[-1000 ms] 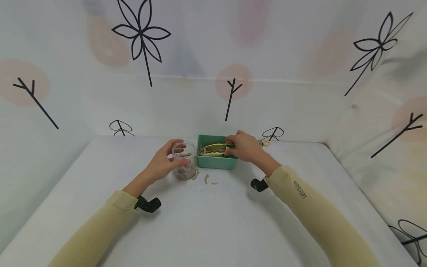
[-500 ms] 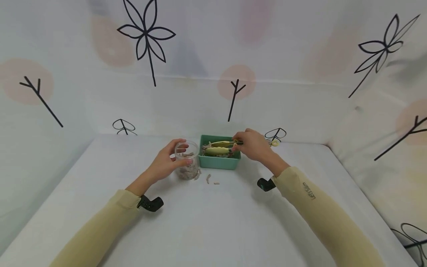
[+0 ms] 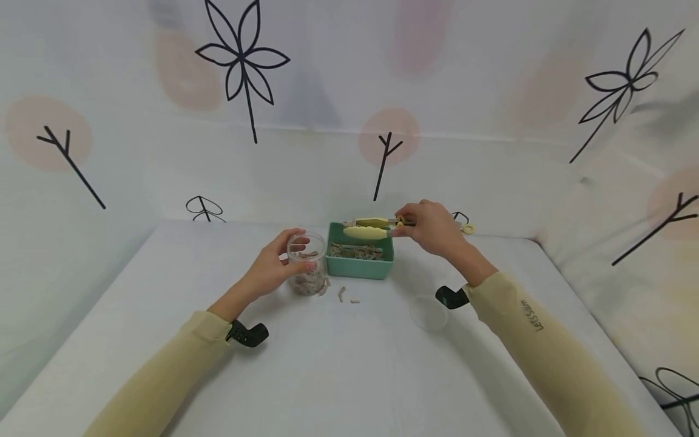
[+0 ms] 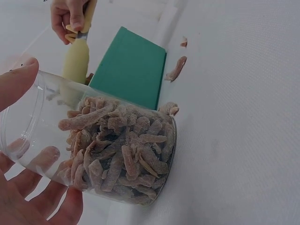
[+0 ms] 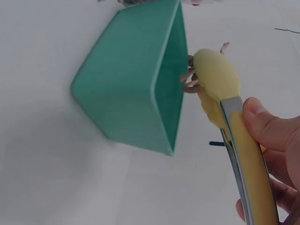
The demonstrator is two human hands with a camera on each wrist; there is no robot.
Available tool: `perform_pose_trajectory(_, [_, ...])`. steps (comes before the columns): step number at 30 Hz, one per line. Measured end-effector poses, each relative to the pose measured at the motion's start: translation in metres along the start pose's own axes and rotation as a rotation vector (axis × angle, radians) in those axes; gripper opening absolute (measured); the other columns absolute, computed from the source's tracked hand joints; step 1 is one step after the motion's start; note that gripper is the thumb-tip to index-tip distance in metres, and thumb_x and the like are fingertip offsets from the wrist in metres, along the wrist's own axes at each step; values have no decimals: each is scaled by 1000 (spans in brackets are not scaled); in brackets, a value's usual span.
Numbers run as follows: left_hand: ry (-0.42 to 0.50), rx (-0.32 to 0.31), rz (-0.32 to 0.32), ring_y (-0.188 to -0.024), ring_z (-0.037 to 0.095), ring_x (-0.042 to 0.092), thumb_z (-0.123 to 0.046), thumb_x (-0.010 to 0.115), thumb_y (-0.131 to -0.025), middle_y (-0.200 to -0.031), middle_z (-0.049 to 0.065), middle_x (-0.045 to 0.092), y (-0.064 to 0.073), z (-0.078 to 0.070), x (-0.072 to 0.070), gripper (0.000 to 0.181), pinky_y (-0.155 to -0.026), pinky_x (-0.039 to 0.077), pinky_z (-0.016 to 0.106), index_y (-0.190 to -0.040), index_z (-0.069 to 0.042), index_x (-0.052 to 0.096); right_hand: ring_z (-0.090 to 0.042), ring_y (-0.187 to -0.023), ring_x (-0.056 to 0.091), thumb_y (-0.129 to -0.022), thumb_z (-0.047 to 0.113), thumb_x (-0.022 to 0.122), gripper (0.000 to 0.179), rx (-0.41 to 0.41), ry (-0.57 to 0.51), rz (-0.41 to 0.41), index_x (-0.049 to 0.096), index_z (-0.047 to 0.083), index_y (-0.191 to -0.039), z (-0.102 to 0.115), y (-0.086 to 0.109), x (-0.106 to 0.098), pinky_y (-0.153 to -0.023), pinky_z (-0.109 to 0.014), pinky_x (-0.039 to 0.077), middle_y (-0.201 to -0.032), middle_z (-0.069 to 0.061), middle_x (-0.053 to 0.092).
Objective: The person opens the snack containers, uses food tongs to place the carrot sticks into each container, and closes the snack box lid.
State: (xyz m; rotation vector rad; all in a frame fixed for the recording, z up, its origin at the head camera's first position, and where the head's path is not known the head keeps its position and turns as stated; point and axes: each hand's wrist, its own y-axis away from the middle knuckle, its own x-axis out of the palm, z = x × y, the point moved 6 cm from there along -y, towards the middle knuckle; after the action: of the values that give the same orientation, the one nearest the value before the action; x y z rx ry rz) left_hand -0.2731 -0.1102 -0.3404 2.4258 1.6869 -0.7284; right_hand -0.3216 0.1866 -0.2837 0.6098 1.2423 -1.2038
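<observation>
My left hand holds a clear plastic jar upright on the table, thumb and fingers around its upper wall. Brownish, powdery strips fill the jar's lower part. In my right hand is a pair of yellow tongs, gripped by the handles. The tongs' heads pinch a few strips and hang just over the green box. More strips lie inside that box, which stands right beside the jar. The tongs' yellow end ring sticks out behind my right hand.
A few loose strips lie on the white table before the box and at the jar's base. A round transparent lid lies near my right wrist. A patterned cloth wall rises behind the table.
My right hand has lifted the tongs up out of the green box and a little to the right, with strips between the heads. My left hand stays on the jar.
</observation>
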Motion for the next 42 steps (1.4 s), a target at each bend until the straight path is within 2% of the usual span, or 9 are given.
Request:
perform_pose_trajectory(5, [-7,-10,-6,-133,42,44,-12,73,-92,-145,24,47,-6,15,1,67,-107,34,63,-148,-3,37,-24,-88,55,-87,31,79,40,0,-28,-24,71,6,-118,4,0,-11,-73,-40,47,-101,-9,69])
perform_pose_trajectory(11, [-3,-8,-16,-134,37,44,-18,75,-91,-147,18,48,-12,38,0,71,-107,33,63,-150,-12,36,-24,-89,55,-86,30,80,39,-15,-71,-61,71,7,-117,17,-1,-26,-74,-41,48,-102,-8,69])
perform_pose_trajectory(20, [-15,3,-17,-132,30,47,-31,77,-89,-145,12,51,-13,40,-2,72,-106,35,61,-148,-18,39,-26,-104,58,-86,26,80,37,-77,-187,-68,71,7,-117,52,-2,-36,-83,-43,48,-108,-9,69])
perform_pose_trajectory(29, [-12,5,-19,-133,34,46,-30,77,-89,-143,10,52,-13,41,0,72,-106,35,62,-148,-18,39,-23,-109,59,-86,26,80,36,-165,-255,-24,72,9,-116,81,-1,-21,-90,-43,46,-110,-5,71])
perform_pose_trajectory(36, [-35,-1,-18,-132,32,47,-32,78,-89,-143,8,50,-14,42,1,75,-105,38,60,-150,-18,38,-18,-106,59,-84,28,82,37,-151,-295,19,72,11,-115,80,1,1,-92,-42,46,-107,-1,74])
perform_pose_trajectory(42, [-36,-8,-18,-135,34,43,-31,77,-89,-146,8,48,-15,44,0,75,-106,37,59,-151,-17,36,-16,-95,56,-83,31,82,42,-138,-252,40,71,11,-118,77,1,8,-85,-40,45,-109,-1,74])
